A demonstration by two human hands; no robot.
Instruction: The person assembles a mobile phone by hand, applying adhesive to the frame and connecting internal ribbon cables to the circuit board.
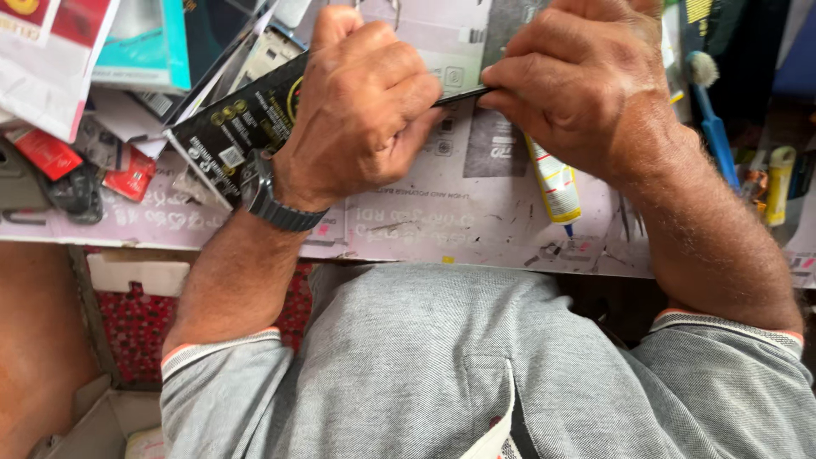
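Phone (463, 93), thin and edge-on between my fists over the worn mat (476, 212), is pinched by my left hand (361, 110) and right hand (578, 85), and I judge squeezing unevenly could bend it or slip it onto the glue tube (554, 183).

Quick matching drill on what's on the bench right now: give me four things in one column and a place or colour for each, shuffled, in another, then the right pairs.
Things:
1. flat black package
2. glue tube
3. brush
4. wristwatch

Descriptions:
A. blue handle, pale bristles, at the right edge of the bench
B. on the left wrist, dark band
C. gripped between the left hand and the right hand
D. white and yellow, lying on the bench under the right hand

Pairs: 1-C, 2-D, 3-A, 4-B
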